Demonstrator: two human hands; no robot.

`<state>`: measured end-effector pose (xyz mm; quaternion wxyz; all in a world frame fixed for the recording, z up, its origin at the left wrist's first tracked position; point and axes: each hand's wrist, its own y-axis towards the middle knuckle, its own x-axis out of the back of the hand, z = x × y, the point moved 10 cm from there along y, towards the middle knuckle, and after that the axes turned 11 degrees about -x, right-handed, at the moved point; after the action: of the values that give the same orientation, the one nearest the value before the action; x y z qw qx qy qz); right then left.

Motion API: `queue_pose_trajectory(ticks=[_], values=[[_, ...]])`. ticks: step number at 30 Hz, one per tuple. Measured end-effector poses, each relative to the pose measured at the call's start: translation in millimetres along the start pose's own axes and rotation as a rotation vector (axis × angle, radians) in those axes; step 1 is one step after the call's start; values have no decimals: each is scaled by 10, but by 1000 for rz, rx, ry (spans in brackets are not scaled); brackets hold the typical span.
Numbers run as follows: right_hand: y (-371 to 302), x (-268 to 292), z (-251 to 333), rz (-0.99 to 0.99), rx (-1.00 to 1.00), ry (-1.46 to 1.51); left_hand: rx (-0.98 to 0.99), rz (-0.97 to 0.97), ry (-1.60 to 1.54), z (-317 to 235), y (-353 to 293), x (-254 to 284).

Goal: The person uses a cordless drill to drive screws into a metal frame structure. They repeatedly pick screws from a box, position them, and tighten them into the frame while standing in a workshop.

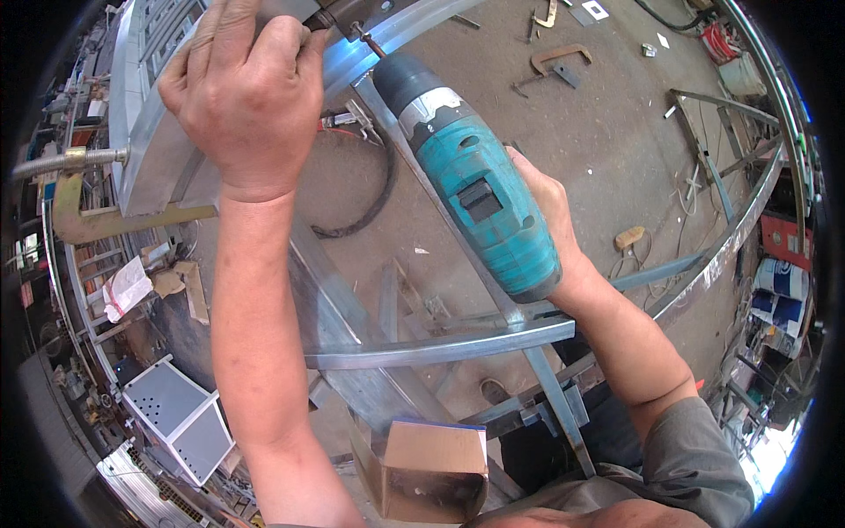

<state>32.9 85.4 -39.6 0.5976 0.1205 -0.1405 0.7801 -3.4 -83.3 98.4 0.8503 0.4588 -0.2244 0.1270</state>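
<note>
Right grip (547,198): wrapped round the handle of the drill (482,195), as far as shows; the body hides most of the fingers. Drill is teal and black, held aslant, chuck toward the top of the view, bit (375,44) pointing up-left at the metal bar (414,25). Tip lies at or just beside a small dark part by the bar; contact not certain. Forearm runs roughly in line behind the tool, which probably lets a push travel straight along the bit.

Left grip (246,101): laid over the pale frame (158,145) at upper left, index finger bent, thumb alongside. Fingertips are out of sight, so I cannot tell whether anything is pinched. Judged purpose: steadying the work near the bit, with the knuckles kept to one side of the chuck.

Clamp (75,218), yellowish, sits at the frame's outer edge, screw end against it. Likely there to stop the frame shifting, a load the left arm would otherwise carry alone.

Below the drill, a curved rail (440,346) crosses between the forearms. Open carton (436,447) stands close to the body, mouth toward the wearer; presumably set there for easy reach, contents not visible. A rusty C-clamp (563,57) lies on the floor (493,97), well apart from both arms.
</note>
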Motion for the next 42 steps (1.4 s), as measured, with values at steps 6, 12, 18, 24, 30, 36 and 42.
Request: queue_pose_trajectory(ticks=[6, 12, 18, 24, 30, 36, 42], values=[[6, 3, -5, -2, -6, 9, -28, 108, 10, 32, -5, -46], [-3, -8, -1, 3, -23, -4, 50, 74, -58, 39, 19, -21], [3, 6, 24, -7, -7, -3, -17, 18, -1, -2, 6, 8], [-5, 9, 50, -4, 22, -7, -2, 2, -43, 20, 18, -2], [-1, 4, 35, 0, 11, -17, 243, 188, -145, 118, 41, -62], [-1, -6, 34, -2, 31, -34, -14, 0, -31, -20, 80, 46], [4, -8, 11, 6, -6, -31, -13, 14, -23, 11, -7, -10]])
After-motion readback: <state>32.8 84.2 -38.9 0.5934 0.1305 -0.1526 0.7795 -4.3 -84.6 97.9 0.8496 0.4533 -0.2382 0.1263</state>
